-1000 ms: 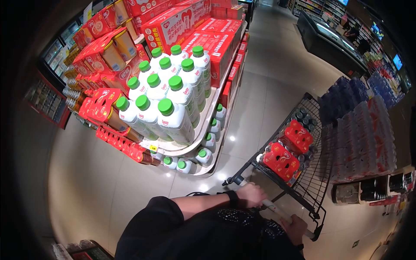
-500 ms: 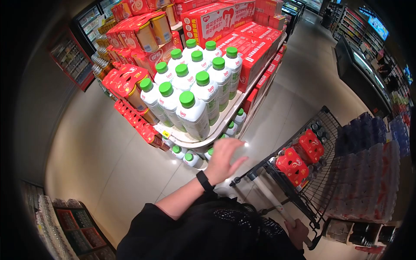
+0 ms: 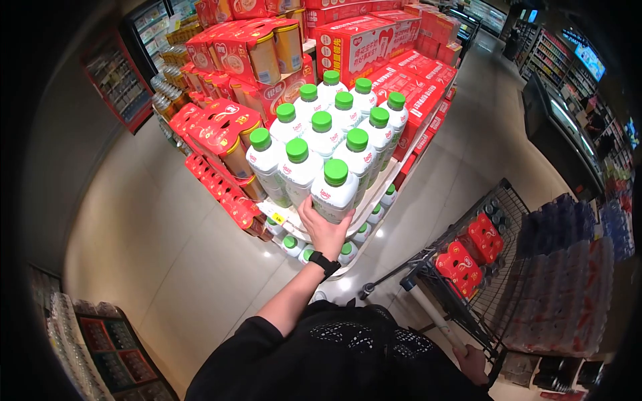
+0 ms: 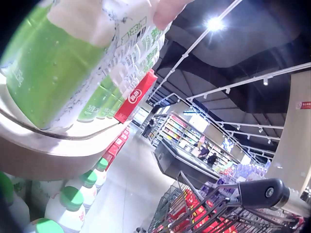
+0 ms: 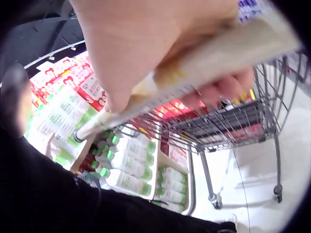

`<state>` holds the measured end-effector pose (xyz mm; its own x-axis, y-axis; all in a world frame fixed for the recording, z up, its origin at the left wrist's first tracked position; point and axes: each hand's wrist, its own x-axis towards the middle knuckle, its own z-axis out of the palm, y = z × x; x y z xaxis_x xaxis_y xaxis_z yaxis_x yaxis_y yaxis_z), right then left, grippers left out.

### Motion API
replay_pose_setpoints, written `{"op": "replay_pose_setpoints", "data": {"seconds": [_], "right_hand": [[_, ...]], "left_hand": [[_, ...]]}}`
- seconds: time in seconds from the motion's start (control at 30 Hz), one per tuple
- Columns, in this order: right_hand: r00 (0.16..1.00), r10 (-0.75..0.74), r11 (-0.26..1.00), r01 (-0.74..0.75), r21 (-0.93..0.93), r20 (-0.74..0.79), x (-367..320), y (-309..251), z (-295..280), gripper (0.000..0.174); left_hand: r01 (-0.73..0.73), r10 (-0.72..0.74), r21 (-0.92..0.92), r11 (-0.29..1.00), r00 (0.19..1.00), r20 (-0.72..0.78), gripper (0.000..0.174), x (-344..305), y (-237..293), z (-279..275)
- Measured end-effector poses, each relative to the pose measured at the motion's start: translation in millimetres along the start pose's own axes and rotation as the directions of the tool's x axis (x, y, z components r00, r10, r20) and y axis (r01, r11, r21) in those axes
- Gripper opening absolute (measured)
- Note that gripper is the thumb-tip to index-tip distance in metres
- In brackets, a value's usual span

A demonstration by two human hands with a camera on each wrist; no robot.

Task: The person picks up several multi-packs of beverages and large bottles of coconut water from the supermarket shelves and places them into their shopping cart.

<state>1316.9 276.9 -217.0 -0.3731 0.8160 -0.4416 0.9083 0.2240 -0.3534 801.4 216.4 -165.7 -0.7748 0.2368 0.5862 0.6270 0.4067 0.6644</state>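
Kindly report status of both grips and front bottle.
Left grip holds front bottle, standing on shelf. Right grip holds cart handle. More bottles close behind.

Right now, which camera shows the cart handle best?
The right wrist view: it shows the cart handle large and close, with the right hand gripping it. The head view shows it smaller, partly covered by that hand; the left wrist view catches only one end, lower right.
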Motion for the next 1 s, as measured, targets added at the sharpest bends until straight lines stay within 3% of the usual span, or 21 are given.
{"op": "replay_pose_setpoints", "data": {"seconds": [0.03,0.07,0.13,0.2,0.3,0.4,0.53,0.57,0.67,0.7,0.8,0.83,1.0], "right_hand": [[0.997,0.020,1.000,-0.021,0.012,0.070,5,-3,-3,0.044],[1.000,-0.016,0.999,0.016,-0.046,-0.004,7,-7,-6,0.041],[0.985,-0.095,0.983,0.070,-0.167,-0.147,9,-81,-48,0.036],[0.936,-0.149,0.977,0.189,0.096,-0.319,22,-148,-66,0.027],[0.764,-0.481,0.749,0.613,0.252,-0.429,41,-230,-65,0.019],[0.586,-0.674,0.495,0.810,0.313,-0.450,76,-305,-43,0.028],[0.515,-0.770,0.281,0.805,0.523,-0.377,110,-364,-41,0.072],[0.491,-0.793,0.211,0.777,0.593,-0.361,116,-372,-41,0.082],[0.435,-0.888,0.014,0.352,0.936,-0.151,128,-388,-32,0.101],[0.332,-0.937,0.014,0.342,0.939,-0.107,122,-394,-33,0.105],[0.330,-0.926,-0.039,0.400,0.916,-0.184,96,-408,-41,0.102],[0.304,-0.925,-0.053,0.489,0.870,-0.228,89,-412,-51,0.101],[0.286,-0.920,-0.075,0.544,0.836,-0.268,64,-418,-81,0.096]], "left_hand": [[-0.006,0.006,-0.013,1.000,1.000,0.003,0.096,2,3,-2],[-0.023,0.023,-0.019,1.000,1.000,0.003,0.094,2,0,-1],[-0.075,0.076,-0.031,0.997,0.997,0.027,0.094,3,-5,-3],[-0.139,0.141,-0.054,0.989,0.989,0.035,0.092,5,-13,-5],[-0.172,0.181,-0.104,0.980,0.980,0.087,0.090,5,-15,-14],[-0.126,0.154,-0.160,0.979,0.971,0.181,0.088,7,-11,-27],[-0.008,0.075,-0.211,0.978,0.947,0.311,0.086,7,1,-62],[0.098,-0.010,-0.263,0.960,0.949,0.316,0.086,6,10,-72],[0.473,-0.190,-0.489,0.733,0.833,0.520,0.082,15,27,-101],[0.553,-0.171,-0.565,0.612,0.791,0.588,0.077,21,36,-112],[0.616,-0.115,-0.604,0.505,0.742,0.660,0.074,37,52,-134],[0.588,-0.074,-0.627,0.511,0.757,0.649,0.074,40,54,-138],[0.601,-0.087,-0.631,0.490,0.754,0.651,0.065,46,78,-157]]}}
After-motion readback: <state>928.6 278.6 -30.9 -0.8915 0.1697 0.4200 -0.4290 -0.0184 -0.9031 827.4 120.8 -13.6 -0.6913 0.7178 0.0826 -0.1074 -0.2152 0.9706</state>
